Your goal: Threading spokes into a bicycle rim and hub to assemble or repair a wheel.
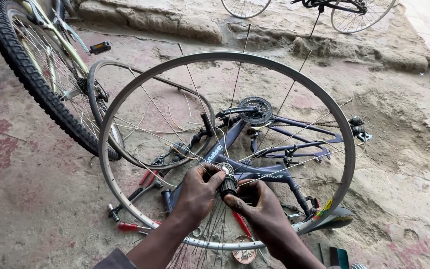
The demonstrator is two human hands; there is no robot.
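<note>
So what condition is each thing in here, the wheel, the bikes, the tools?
Wheel rim: bare, no tyre, held upright.
Spokes: loose, several sticking past the rim.
Hub: gripped at the centre.
Left hand: closed on the hub.
Right hand: fingers pinching the hub.
Blue bike frame: lying flat, wheels off.
Tyred bicycle wheel: tyre on.
Red-handled tools: lying on the ground.

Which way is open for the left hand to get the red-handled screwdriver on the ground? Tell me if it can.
Probably yes. The left hand is on the hub, and the red-handled screwdriver lies below-left, outside the rim. Nothing covers it, but the hand must let go first.
</note>
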